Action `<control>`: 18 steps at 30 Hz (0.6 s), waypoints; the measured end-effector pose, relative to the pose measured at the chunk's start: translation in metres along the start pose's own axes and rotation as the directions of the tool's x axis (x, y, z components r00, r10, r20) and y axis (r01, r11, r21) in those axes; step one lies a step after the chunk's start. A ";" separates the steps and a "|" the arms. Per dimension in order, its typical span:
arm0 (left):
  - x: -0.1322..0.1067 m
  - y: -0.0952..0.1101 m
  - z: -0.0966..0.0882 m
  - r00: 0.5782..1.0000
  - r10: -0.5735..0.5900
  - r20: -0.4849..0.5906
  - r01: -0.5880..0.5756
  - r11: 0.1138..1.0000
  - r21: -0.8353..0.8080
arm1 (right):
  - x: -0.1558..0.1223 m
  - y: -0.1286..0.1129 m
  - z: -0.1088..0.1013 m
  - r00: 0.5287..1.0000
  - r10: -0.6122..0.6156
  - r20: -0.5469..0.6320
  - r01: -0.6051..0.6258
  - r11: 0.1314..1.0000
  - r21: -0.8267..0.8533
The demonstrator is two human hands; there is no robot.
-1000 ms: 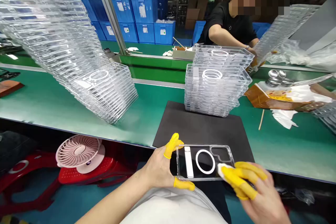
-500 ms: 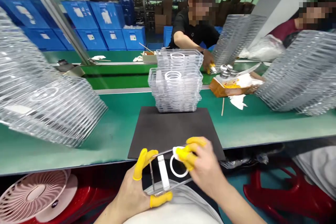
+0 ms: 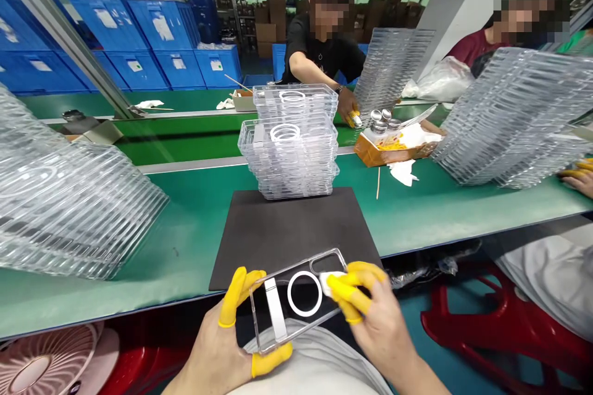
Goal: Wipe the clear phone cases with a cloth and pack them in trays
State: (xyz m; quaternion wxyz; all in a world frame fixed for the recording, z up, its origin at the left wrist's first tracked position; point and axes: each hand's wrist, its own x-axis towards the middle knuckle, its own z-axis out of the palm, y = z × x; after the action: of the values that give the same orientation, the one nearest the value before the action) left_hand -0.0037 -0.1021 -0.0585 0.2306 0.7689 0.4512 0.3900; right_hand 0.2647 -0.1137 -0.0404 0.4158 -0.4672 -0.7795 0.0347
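My left hand (image 3: pixel 236 327), in yellow finger cots, grips one end of a clear phone case (image 3: pixel 306 322) by its long edges, thumb below and fingers above. The case is tilted over my lap and bears a white ring and a white strip. My right hand (image 3: pixel 370 302), also in yellow finger cots, pinches a small white wiping pad (image 3: pixel 330 281) against the case near its camera cutout. Beyond it lies a black mat (image 3: pixel 291 222), and a stack of clear cases (image 3: pixel 291 160) stands at its far edge.
Leaning stacks of clear cases stand at left (image 3: pixel 78 210) and right (image 3: pixel 500 117) on the green table (image 3: pixel 185 241). A brown box (image 3: pixel 393 151) holds small metal-topped containers and white tissue. A co-worker (image 3: pixel 319 43) sits opposite; another person's gloved hand (image 3: pixel 581 176) shows at right.
My right hand and the pad have moved off the white ring, toward the camera-cutout end of the case. The whole view has shifted, so the table things appear further left.
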 end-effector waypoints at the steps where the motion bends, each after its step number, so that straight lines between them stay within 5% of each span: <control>1: -0.001 -0.001 0.000 1.000 -0.021 0.006 0.021 1.000 0.001 | 0.010 -0.012 0.008 0.998 -0.040 0.052 0.038 0.999 0.036; 4: -0.003 -0.003 0.000 0.995 -0.095 0.018 0.096 0.994 -0.054 | 0.026 -0.028 0.016 0.972 -0.186 0.146 0.158 0.970 0.185; 7: -0.003 -0.003 0.000 0.995 -0.100 0.031 0.102 0.990 -0.094 | 0.011 -0.006 0.000 0.979 -0.176 0.105 0.160 0.976 0.146; 12: 0.001 0.004 -0.001 0.993 -0.116 0.010 0.116 0.991 -0.072 | -0.027 0.042 -0.026 0.989 0.122 -0.081 -0.117 0.991 0.067; 18: -0.001 0.000 -0.002 0.994 -0.103 0.044 0.105 0.992 -0.068 | -0.035 0.049 -0.017 0.784 0.593 -0.184 -0.437 0.738 0.514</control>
State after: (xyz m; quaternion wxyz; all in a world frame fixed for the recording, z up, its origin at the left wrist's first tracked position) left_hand -0.0054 -0.1031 -0.0577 0.2867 0.7435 0.4718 0.3774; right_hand 0.3183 -0.1179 -0.0724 0.6109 -0.5582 -0.5042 0.2470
